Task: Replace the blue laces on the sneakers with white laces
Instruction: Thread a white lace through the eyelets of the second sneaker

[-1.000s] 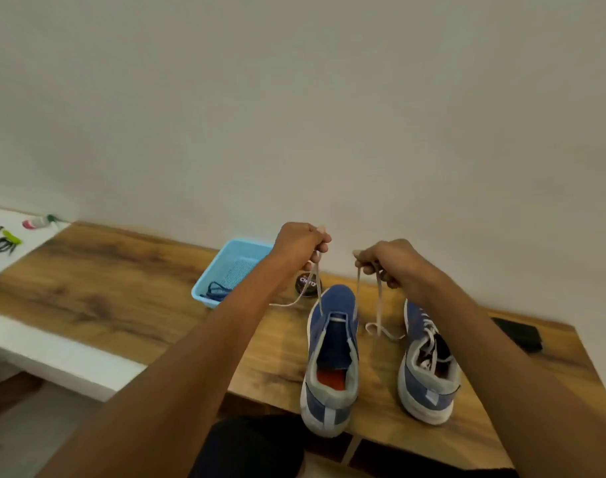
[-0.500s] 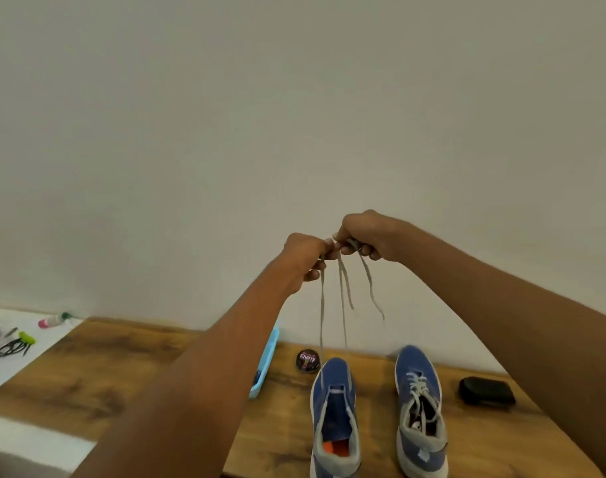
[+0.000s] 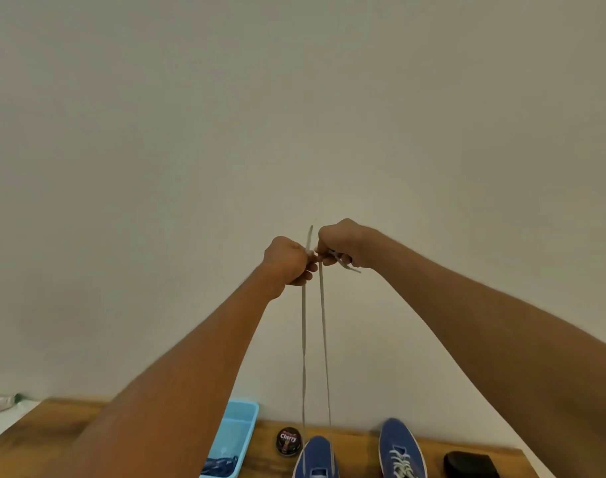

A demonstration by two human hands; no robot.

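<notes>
Two blue sneakers stand on the wooden table (image 3: 53, 439) at the bottom edge. The left sneaker (image 3: 316, 457) has a white lace (image 3: 304, 339) running from it in two taut strands straight up. My left hand (image 3: 289, 262) and my right hand (image 3: 343, 244) are raised high in front of the wall, close together, each pinching one end of that lace. The right sneaker (image 3: 401, 450) shows white lacing across its front. Blue laces (image 3: 218, 467) lie in a light blue tray (image 3: 241, 417).
A round black tin (image 3: 288, 441) marked Cherry stands between the tray and the left sneaker. A black flat object (image 3: 470, 464) lies right of the right sneaker. At far left a small pink and green bottle (image 3: 3, 403) lies on a white surface.
Both hands rose from just above the sneakers and came together, pulling the white lace taut upward. The view tilted up, so the table sank to the bottom edge.
</notes>
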